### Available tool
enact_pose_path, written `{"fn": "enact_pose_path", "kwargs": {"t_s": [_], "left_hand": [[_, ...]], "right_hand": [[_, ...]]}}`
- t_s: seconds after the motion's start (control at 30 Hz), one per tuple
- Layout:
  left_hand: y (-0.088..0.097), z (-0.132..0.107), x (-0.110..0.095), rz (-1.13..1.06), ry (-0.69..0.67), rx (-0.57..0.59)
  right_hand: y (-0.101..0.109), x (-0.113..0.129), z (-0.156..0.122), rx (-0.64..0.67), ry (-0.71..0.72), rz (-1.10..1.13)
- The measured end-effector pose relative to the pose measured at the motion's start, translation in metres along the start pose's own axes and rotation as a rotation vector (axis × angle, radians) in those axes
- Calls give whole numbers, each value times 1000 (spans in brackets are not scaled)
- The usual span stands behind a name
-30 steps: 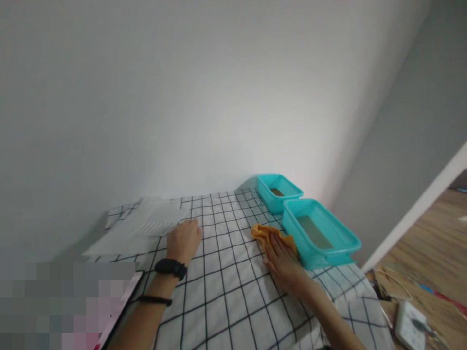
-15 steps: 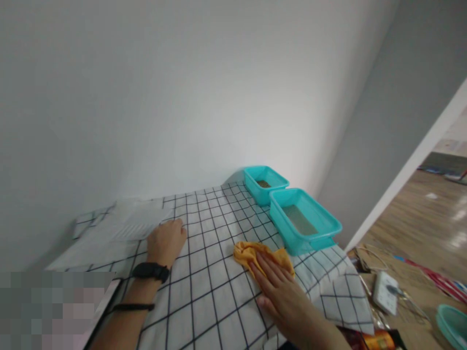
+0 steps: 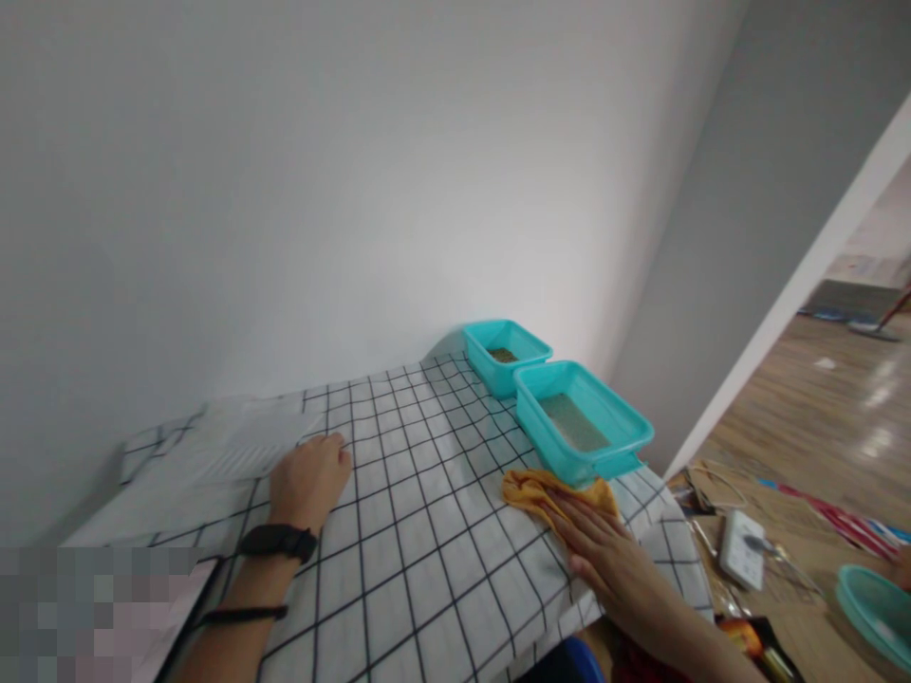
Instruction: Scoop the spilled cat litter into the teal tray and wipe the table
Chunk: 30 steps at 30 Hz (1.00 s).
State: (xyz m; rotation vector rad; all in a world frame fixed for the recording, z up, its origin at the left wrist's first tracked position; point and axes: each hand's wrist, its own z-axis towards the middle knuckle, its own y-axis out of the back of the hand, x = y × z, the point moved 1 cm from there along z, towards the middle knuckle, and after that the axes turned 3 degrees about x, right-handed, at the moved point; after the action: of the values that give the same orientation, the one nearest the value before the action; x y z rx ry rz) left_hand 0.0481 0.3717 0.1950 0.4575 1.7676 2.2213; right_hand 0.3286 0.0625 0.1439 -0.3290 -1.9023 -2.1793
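My right hand (image 3: pixel 594 536) lies flat on an orange-yellow cloth (image 3: pixel 530 486), pressing it against the checked tablecloth (image 3: pixel 419 512) near the table's right edge. Just beyond the cloth stands a turquoise plastic tray (image 3: pixel 622 432) with a greyish layer in its bottom. A smaller turquoise tray (image 3: pixel 530 343) behind it holds some brownish stuff. My left hand (image 3: pixel 309 479) rests as a closed fist on the tablecloth, beside a thin whitish sheet (image 3: pixel 242 441). I see nothing in the fist, though its underside is hidden. A black watch and a dark band are on that wrist.
A wall rises behind the table, with a grey panel at the right. On the floor to the right are a white power strip (image 3: pixel 742 550), cords and a turquoise basin (image 3: pixel 872 612). A dark-edged object (image 3: pixel 189 612) at lower left is partly blurred out.
My right hand has slid the cloth rightward, toward the table's right edge and close to the larger tray. My left fist stays by the whitish sheet. The whole view has shifted slightly.
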Motion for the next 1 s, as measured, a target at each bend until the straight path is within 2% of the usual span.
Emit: {"fn": "enact_pose_path", "kwargs": {"t_s": [0.1,0.23,0.33,0.43,0.57,0.63,0.7,0.77,0.83,0.93,1.0], "left_hand": [[-1,1,1,4,0,-2],[-1,1,1,-1,1,-5],[-1,0,0,-14,2,-9],[-1,0,-1,-17,15,-17],[-2,1,-3,-17,29,-25],[-2,1,-4,-16,31,-33],[-3,1,-5,-14,31,-40],[-2,0,-5,-12,32,-46],[-1,-2,-5,-13,36,-49],[2,-3,-3,-21,40,-40],[5,-3,-1,-27,39,-30]], "right_hand": [[-3,-24,-19,-60,-40,19],[-10,-74,-45,-346,-276,-3],[-20,-91,-55,-501,-362,-28],[-32,-70,-53,-523,-293,-35],[-41,-5,-35,-399,8,-81],[-37,24,-17,-305,130,-80],[-30,44,10,-156,213,-38],[-22,52,45,-3,232,5],[-15,51,87,94,221,28],[-10,49,154,101,154,14],[-13,57,192,99,157,12]]}}
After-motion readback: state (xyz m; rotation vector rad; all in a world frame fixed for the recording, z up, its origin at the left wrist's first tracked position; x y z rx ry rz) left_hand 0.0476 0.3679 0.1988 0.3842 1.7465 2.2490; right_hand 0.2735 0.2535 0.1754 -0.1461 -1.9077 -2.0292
